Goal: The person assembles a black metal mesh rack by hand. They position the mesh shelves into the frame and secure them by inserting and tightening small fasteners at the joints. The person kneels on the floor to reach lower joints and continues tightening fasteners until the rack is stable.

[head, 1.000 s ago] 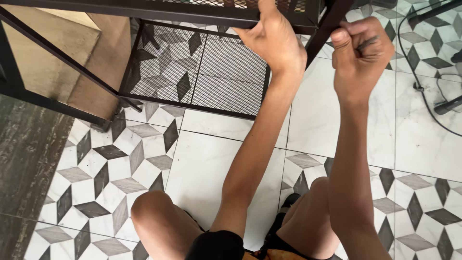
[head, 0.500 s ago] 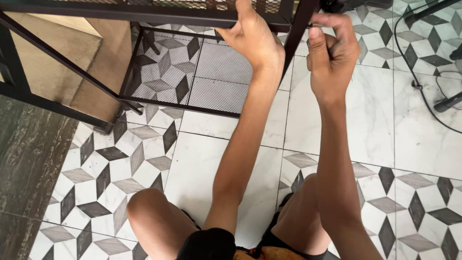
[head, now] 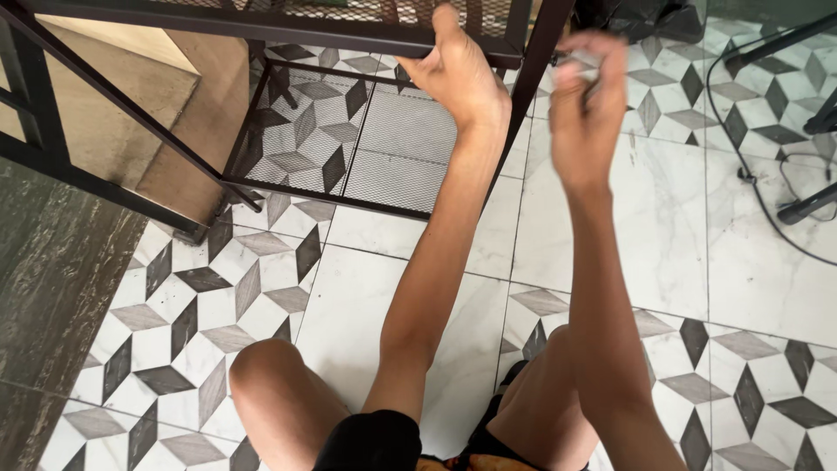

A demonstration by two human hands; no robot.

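Observation:
My left hand (head: 458, 74) grips the front rail of the upper shelf of a black metal rack (head: 288, 26), next to its corner post (head: 532, 83). My right hand (head: 586, 100) is blurred just right of that post, fingers pinched on a small grey metal tool (head: 586, 63) held against the post's upper part. A lower mesh shelf (head: 384, 148) of the rack sits close to the tiled floor. My bare knees show at the bottom of the view.
The floor has white marble tiles and grey-black cube-pattern tiles (head: 192, 296). A dark wood-look strip (head: 52, 279) and a beige mat (head: 131, 96) lie left. Black cables and stand legs (head: 785, 174) lie at the right. A dark bag (head: 645, 17) sits at top right.
My right hand rose from a closed fist to the corner post with the tool pinched and is now moving fast. The left hand kept its grip on the rail.

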